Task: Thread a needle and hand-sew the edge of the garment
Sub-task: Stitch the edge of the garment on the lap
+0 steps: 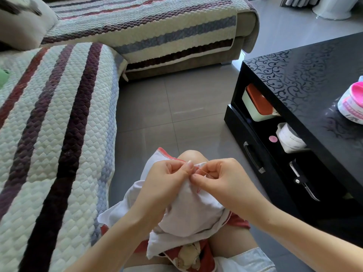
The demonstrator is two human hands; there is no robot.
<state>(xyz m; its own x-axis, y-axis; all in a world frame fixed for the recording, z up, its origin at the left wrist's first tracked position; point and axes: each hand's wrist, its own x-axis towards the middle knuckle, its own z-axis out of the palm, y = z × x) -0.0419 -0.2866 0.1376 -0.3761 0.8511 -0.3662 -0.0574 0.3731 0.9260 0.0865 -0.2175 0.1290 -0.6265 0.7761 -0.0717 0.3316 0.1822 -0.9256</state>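
- The white garment [188, 209] drapes over the knee, its red-stitched edge bunched up at the grip.
- The left hand [169, 173] pinches that edge.
- The right hand [222, 177], just beside it, pinches a thin red thread [203, 171]; the needle is too small to tell.
- The sofa [59, 114] edge lies left of the grip, the black table [314, 85] edge right, and the grey floor [176, 114] ahead between the 2.

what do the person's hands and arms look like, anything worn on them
Nothing is worn on either. The left hand and right hand have no gloves, and no rings show on the fingers in view. The left forearm and right forearm are uncovered to the frame edge: no sleeve, watch or bracelet. One pale, fairly long nail shows on the left hand.
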